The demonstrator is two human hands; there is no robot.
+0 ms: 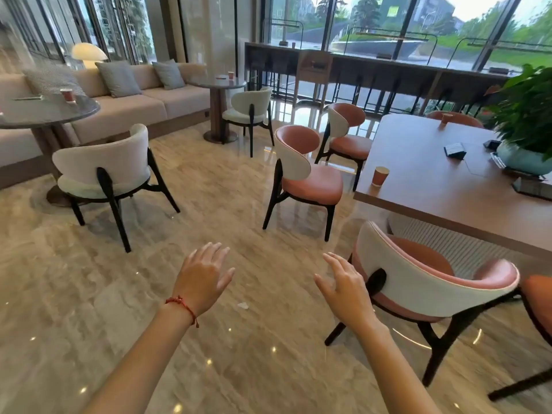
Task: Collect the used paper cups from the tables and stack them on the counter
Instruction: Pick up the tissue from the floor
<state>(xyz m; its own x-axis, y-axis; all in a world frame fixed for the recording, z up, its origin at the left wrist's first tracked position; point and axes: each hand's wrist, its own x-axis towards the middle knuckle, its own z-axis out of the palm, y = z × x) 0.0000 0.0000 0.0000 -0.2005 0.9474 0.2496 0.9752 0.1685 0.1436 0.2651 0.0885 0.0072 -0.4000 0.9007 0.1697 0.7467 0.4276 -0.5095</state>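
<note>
Cup nearest (380, 176): upright on right bench (433, 186), near its edge
Direction: ahead and right of both hands
Nearer hand: right hand (343, 286)
Hands: left hand (203, 276) and right both spread, holding nothing
Other cups: left bench (68, 95), far bench (231, 75)

Open floor (209, 189): wide and bare, left of the long table (433, 174).
Table's near edge: an orange cup (380, 176) stands there alone, nothing beside it.
In the way: pink chairs (301, 174) ranged along that table's left side and near corner.
</note>
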